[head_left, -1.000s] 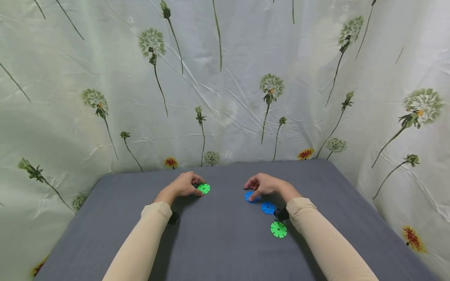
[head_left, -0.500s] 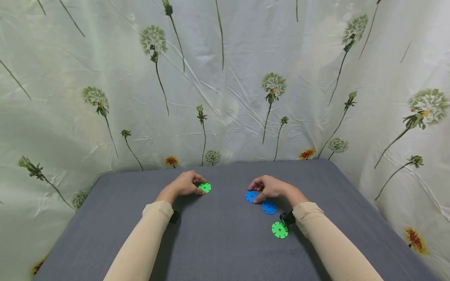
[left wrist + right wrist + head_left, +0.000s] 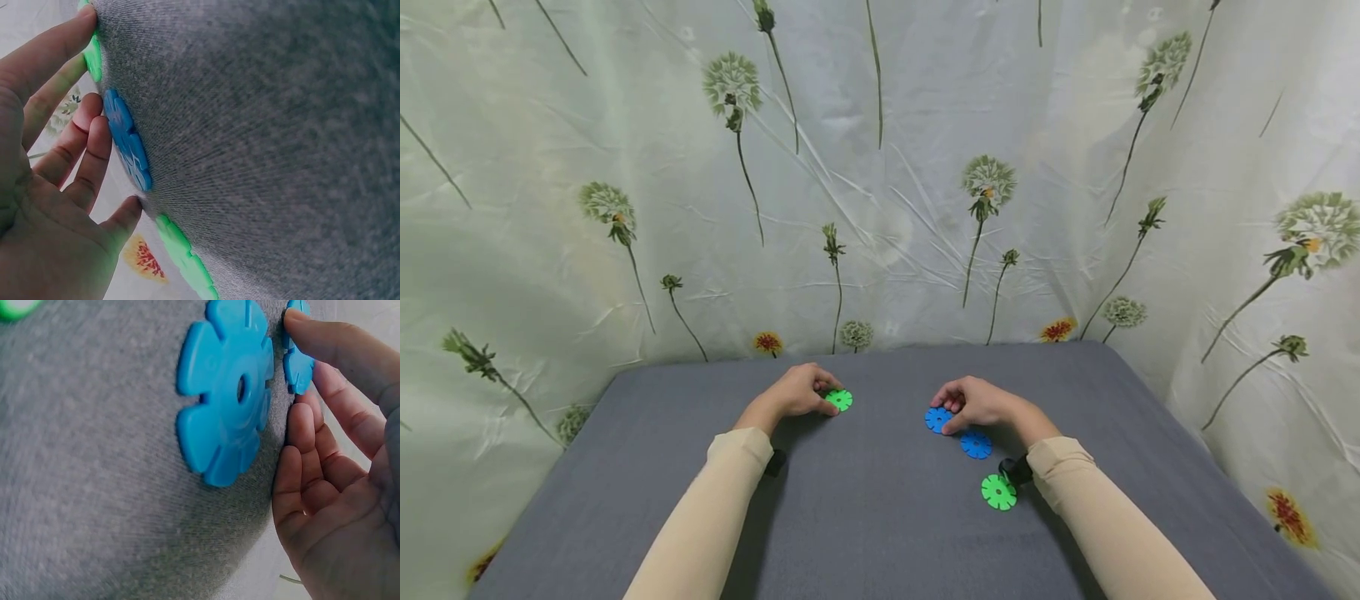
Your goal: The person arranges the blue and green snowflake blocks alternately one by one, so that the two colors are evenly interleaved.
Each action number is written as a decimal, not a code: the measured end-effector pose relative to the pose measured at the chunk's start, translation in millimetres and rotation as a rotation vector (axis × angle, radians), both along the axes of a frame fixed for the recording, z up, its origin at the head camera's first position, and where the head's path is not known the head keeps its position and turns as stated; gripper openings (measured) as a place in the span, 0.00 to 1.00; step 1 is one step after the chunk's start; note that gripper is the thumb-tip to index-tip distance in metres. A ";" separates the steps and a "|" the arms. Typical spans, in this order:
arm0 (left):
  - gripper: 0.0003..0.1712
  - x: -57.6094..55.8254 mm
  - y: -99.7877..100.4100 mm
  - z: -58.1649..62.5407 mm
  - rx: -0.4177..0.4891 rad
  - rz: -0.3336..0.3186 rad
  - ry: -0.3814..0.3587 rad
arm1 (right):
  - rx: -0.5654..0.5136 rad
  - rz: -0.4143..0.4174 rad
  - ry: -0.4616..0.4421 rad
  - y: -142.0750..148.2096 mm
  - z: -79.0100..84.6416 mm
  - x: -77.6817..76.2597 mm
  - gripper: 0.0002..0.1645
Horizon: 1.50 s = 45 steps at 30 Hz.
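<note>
My left hand (image 3: 800,392) grips the edges of a green interlocking disc (image 3: 840,400) between thumb and forefinger. In the left wrist view, a blue interlocking disc (image 3: 128,140) and a second green disc (image 3: 184,256) lie below that hand, hidden in the head view. My right hand (image 3: 985,402) holds a blue disc (image 3: 937,419) at its edges, thumb on the near side and fingers on the far side. Close by its wrist lie another blue disc (image 3: 976,445) and a green disc (image 3: 999,492), both flat on the cloth.
A grey cloth (image 3: 865,508) covers the table. Behind it and along both sides hangs a pale curtain (image 3: 895,208) printed with dandelions. Dark wrist cameras sit under both wrists, the right one (image 3: 1015,471) beside the green disc.
My right thumb has slid from the middle of the blue disc to its near edge, and the right hand has shifted slightly right. The left hand stays at its green disc.
</note>
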<state>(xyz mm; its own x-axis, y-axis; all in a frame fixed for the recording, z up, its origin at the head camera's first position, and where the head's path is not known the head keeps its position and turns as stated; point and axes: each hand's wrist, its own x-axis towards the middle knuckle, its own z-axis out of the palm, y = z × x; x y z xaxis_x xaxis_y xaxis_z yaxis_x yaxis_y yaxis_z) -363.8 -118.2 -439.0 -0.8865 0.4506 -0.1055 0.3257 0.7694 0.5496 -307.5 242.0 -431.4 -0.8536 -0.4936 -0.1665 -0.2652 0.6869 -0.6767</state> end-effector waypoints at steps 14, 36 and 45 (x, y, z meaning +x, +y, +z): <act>0.24 2.4 -2.0 -2.1 0.034 0.030 -0.034 | -0.028 0.035 0.041 0.4 1.1 -0.6 0.29; 0.24 2.0 -3.0 -0.3 0.055 0.026 -0.053 | 0.000 0.014 0.030 2.0 -0.8 -2.2 0.29; 0.24 1.4 -3.2 -1.2 0.067 0.010 -0.053 | 0.001 -0.016 0.033 0.0 -0.9 -2.8 0.27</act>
<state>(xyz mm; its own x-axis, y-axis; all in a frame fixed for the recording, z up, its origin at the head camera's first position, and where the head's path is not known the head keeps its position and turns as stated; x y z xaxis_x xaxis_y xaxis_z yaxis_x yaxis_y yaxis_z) -362.4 -121.4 -440.3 -0.8851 0.4489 -0.1227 0.2866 0.7336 0.6162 -310.3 242.0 -432.3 -0.8666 -0.4794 -0.1383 -0.2763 0.6919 -0.6670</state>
